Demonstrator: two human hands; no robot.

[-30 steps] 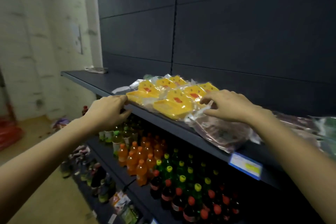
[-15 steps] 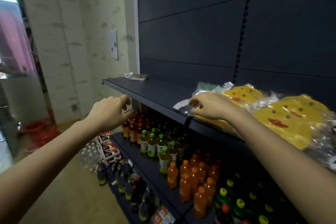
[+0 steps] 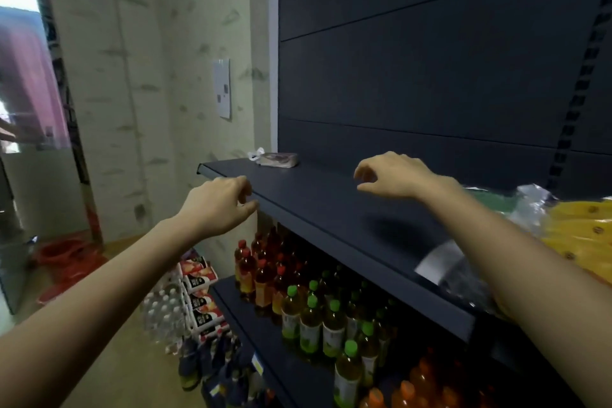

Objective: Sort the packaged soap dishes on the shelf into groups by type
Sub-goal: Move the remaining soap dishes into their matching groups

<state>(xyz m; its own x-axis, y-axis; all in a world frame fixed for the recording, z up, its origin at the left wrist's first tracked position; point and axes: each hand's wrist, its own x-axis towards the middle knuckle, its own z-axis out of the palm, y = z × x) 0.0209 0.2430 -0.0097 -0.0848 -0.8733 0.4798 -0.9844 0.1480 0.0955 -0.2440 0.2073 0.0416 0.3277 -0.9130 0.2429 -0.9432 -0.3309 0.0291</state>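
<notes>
Yellow duck-faced soap dishes in clear bags (image 3: 583, 235) lie piled at the right edge of the dark shelf (image 3: 331, 209). One pinkish-grey packaged soap dish (image 3: 277, 159) sits alone at the shelf's far left end. A clear bag with a white card (image 3: 453, 270) lies by the front lip under my right forearm. My right hand (image 3: 394, 175) hovers above the bare shelf, fingers loosely curled, holding nothing. My left hand (image 3: 218, 205) is at the shelf's front edge, fingers loosely bent, empty.
Below, a second shelf (image 3: 245, 315) carries rows of red, green-capped and orange drink bottles (image 3: 311, 318). Packs of water bottles and snack boxes (image 3: 185, 298) stand on the floor by the wall. A red basin (image 3: 63, 252) lies on the floor at left.
The view has swung left along the shelf. My right hand has left the bagged dishes it was touching and moved left over the bare shelf, holding nothing. My left hand stays at the front edge.
</notes>
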